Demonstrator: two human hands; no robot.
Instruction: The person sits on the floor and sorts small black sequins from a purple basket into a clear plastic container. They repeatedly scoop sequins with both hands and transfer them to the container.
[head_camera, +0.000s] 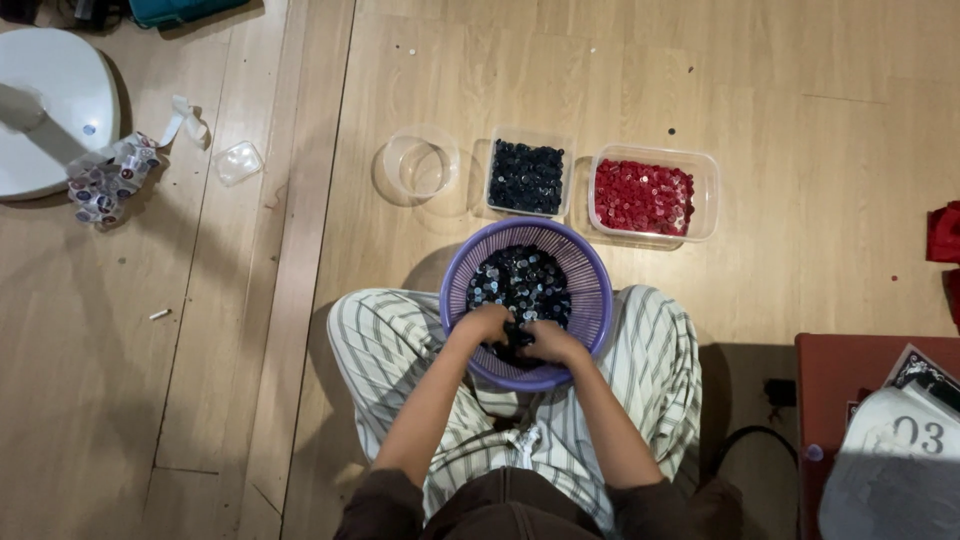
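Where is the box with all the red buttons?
In the head view, the box of red buttons sits on the wooden floor at upper right, just right of the box of dark blue buttons and beyond the purple basket.

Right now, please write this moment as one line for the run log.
left hand: in dark buttons | right hand: in dark buttons | purple basket: on lap | red buttons: tub beyond
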